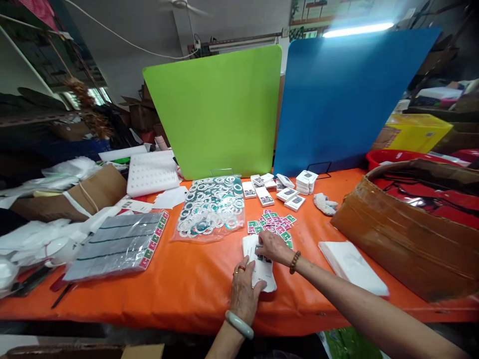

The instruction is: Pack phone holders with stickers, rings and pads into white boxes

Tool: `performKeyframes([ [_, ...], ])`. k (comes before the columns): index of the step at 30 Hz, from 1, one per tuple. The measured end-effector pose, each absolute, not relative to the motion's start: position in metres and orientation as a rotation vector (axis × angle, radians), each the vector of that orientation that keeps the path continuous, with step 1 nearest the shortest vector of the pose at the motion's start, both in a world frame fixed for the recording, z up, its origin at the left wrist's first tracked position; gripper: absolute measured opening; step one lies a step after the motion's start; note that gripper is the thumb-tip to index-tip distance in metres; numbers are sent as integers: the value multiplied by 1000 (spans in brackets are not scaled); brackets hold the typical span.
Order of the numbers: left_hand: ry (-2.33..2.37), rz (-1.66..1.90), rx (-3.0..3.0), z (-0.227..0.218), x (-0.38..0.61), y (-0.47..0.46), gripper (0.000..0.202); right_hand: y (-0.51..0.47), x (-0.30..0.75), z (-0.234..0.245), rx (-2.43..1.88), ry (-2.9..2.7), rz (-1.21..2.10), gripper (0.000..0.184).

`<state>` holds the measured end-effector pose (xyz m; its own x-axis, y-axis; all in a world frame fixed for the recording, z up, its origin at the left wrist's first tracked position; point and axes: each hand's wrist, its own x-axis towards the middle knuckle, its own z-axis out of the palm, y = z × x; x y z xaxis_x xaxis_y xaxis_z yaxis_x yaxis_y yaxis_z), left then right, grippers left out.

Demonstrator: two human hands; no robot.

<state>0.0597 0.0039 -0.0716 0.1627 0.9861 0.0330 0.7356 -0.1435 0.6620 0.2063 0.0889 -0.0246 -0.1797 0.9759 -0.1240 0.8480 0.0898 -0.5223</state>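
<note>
My left hand [244, 291] lies closed on the near end of a stack of white cards [262, 271] on the orange table [187, 279]; it wears a ring and a pale bangle. My right hand [272, 247], with a bead bracelet at the wrist, pinches the far end of the same stack, where a small dark printed label shows. Just beyond the fingers lies a scatter of small pink and green squares [275, 223].
A clear bag of rings [211, 207] lies left of centre, a wrapped grey pack [119, 244] farther left. Small white boxes [288, 192] stand before green [217, 109] and blue [344, 94] boards. White sheets [352, 267] and a taped carton [404, 234] sit on the right.
</note>
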Motion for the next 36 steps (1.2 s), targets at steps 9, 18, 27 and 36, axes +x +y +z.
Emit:
performKeyframes([
  [9,1607,904,1910,-66,61,0,62,94,217,4,-1765,-2036,976,11],
  [18,1400,1109,1841,-30,59,-10,38,46,236,32,-1372,-1661,1555,19],
  [27,1608,761,1963,-33,75,-33,57,11,227,4,-1051,-1224,1828,28],
  [36,1225,1053,1412,-25,70,-40,33,-12,209,9,-1199,-1591,1131,7],
])
